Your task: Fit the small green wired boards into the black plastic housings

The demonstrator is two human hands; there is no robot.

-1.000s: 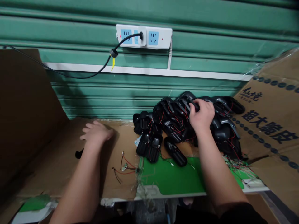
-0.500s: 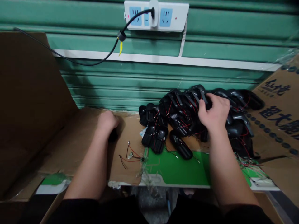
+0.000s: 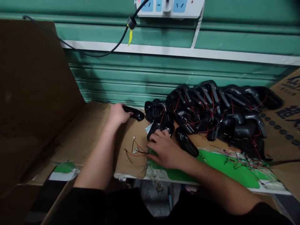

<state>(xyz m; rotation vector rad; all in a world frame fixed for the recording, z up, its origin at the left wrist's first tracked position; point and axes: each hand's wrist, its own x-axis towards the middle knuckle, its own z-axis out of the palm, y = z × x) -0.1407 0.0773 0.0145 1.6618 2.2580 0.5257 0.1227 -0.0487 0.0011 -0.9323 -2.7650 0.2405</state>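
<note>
My left hand point(image 3: 119, 114) is closed on a glossy black plastic housing point(image 3: 137, 114), long with a rounded end, on the cardboard sheet at the back. Much of that housing is inside my fingers. Lower and to the right, my right hand point(image 3: 164, 150) is open, with its fingers curved and apart over the near ends of two black housings point(image 3: 153, 128). Its palm hides what lies underneath. Just left of its fingertips is a small wired part point(image 3: 136, 151) with red and black leads on the cardboard.
Many black housings point(image 3: 206, 103) with red wires are heaped against the green shutter wall point(image 3: 112, 75). Loose wired parts point(image 3: 246, 165) lie at the right on the green board point(image 3: 217, 165). Cardboard boxes point(image 3: 35, 93) flank both sides. A power strip point(image 3: 197, 9) hangs above.
My right hand has come from the top of the heap down and left to its near left edge. My left hand has moved right and back, showing the housing in it. The view has shifted slightly.
</note>
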